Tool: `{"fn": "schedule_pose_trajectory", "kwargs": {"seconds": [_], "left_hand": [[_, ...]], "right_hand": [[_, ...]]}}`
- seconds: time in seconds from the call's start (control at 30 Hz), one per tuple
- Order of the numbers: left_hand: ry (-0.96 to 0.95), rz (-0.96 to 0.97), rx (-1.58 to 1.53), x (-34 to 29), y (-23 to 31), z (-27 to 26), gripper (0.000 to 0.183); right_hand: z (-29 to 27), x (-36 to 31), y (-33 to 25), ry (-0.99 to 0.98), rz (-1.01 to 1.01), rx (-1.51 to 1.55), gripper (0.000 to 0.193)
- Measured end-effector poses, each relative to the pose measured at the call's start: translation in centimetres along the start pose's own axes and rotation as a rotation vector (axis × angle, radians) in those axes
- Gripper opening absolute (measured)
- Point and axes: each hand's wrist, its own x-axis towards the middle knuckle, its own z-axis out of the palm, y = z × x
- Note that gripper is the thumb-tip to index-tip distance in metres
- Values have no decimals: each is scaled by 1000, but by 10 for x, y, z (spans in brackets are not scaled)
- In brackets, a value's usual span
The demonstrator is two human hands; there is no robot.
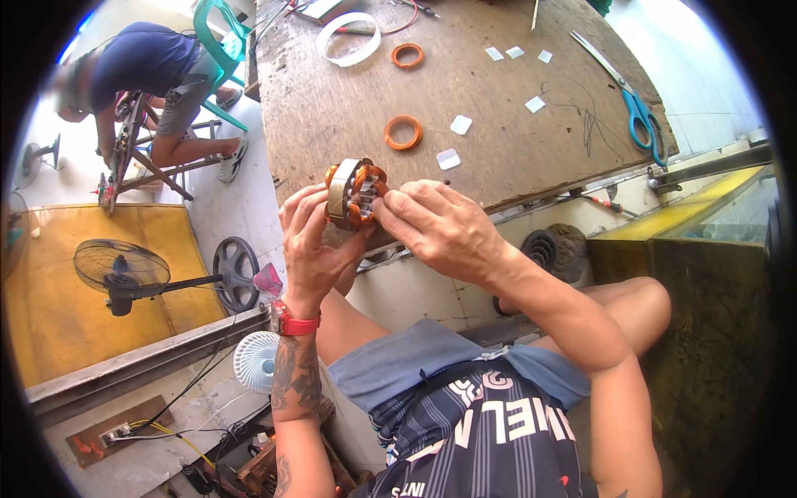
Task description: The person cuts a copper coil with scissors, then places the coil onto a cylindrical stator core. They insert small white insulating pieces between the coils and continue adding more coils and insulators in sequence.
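A round motor stator (353,192) with orange copper windings and a grey metal core is held in the air at the near edge of a worn wooden table (498,124). My left hand (309,241) grips it from the left and below. The fingertips of my right hand (436,226) press on its right side at the windings. Two loose orange wire coils (403,132) (408,56) lie on the table beyond the stator.
Small white paper pieces (460,124), a white tape ring (349,37) and blue-handled scissors (639,112) lie on the table. Another person (141,79) bends over a stand at the far left. A floor fan (124,274) lies on a yellow surface; a green glass tank (706,274) stands right.
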Motion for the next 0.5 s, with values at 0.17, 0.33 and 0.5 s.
{"fn": "schedule_pose_trajectory", "kwargs": {"seconds": [0.17, 0.33, 0.5], "left_hand": [[11, -7, -20, -2, -1, 4, 50], [69, -206, -43, -27, 11, -12, 53], [227, -755, -504, -88, 75, -23, 25]], "right_hand": [[2, 10, 0, -10, -37, 2, 37], [-24, 1, -4, 31, 179, 148, 32], [-49, -25, -44, 37, 376, 518, 34]]}}
